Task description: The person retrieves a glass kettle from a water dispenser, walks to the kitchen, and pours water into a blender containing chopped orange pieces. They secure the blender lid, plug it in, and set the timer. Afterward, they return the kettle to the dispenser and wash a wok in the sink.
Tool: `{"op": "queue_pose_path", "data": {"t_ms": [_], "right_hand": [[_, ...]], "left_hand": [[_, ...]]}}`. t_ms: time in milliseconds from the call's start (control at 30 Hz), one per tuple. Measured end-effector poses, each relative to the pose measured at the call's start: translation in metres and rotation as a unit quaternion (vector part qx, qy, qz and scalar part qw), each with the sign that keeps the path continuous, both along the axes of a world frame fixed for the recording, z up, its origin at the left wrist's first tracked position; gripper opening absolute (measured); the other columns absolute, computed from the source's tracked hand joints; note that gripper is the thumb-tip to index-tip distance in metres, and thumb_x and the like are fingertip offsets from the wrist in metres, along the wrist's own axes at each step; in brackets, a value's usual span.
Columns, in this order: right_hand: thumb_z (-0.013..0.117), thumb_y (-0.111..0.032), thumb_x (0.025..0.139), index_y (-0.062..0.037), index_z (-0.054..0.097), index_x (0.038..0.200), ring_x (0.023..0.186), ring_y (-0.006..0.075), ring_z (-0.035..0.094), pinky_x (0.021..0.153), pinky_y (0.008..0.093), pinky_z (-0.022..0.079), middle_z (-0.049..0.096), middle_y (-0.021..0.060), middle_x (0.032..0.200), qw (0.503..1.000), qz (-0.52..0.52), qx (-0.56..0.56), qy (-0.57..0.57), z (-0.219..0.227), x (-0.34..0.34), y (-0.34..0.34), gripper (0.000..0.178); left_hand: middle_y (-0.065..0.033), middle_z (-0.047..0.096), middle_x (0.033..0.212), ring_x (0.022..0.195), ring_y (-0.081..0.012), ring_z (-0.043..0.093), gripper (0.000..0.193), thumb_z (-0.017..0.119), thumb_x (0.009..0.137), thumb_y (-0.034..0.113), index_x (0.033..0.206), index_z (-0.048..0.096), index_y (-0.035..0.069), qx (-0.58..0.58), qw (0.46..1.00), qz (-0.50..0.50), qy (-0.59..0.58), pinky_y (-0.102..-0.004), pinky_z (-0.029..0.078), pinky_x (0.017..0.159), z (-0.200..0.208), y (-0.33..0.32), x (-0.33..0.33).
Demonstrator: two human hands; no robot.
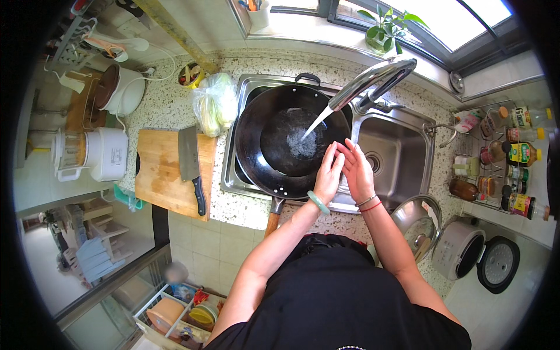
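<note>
A large black wok (pixel 262 153) rests over the left basin of the steel sink (pixel 421 153), its wooden handle (pixel 272 223) pointing toward me. From the curved chrome faucet (pixel 364 81) a stream of water (pixel 317 121) falls into it, and water bubbles on its bottom. At the wok's right rim are my left hand (pixel 330 170), with a pale green bangle above it, and my right hand (pixel 357 169), with a red cord at the wrist. Both have their fingers stretched out and lie close side by side, the fingertips near each other. Neither holds anything I can see.
On the left, a cleaver (pixel 189 154) lies on a wooden cutting board (pixel 157 169), beside a plastic bag of pale green vegetables (pixel 216 108). At right stand a rack of jars (pixel 487 149), a glass lid (pixel 419 220) and an open rice cooker (pixel 461 248).
</note>
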State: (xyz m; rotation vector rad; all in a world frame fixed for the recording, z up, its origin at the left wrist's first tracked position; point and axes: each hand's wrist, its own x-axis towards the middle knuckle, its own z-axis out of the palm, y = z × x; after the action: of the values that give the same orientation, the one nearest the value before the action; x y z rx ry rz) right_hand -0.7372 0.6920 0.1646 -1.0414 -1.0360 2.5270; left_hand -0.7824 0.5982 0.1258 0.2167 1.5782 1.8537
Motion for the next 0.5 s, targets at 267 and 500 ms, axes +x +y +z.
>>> {"op": "queue_pose_path", "data": {"t_ms": [267,500], "right_hand": [[0.041,-0.038,0.102,-0.0021,0.04,0.141,0.123,0.0227,0.048,0.107,0.0353,0.036,0.051,0.0132,0.135,0.996,-0.084,-0.013,0.041,-0.02,0.008,0.012,0.053],[0.041,-0.041,0.102,-0.0019,0.038,0.142,0.129,0.0231,0.043,0.11,0.0359,0.033,0.045,0.0134,0.141,0.991,-0.13,0.014,0.034,-0.011,0.008,0.03,0.056]], "left_hand": [[-0.0171,0.028,0.154,0.143,-0.0252,0.025,0.055,0.047,0.102,0.033,0.146,0.035,0.002,-0.034,0.998,-0.005,0.061,-0.0335,0.021,0.116,0.007,0.038,0.018],[-0.019,0.03,0.152,0.143,-0.027,0.026,0.056,0.047,0.101,0.031,0.145,0.033,-0.002,-0.011,0.994,-0.036,0.104,-0.0346,0.023,0.116,0.008,0.066,0.018]]}}
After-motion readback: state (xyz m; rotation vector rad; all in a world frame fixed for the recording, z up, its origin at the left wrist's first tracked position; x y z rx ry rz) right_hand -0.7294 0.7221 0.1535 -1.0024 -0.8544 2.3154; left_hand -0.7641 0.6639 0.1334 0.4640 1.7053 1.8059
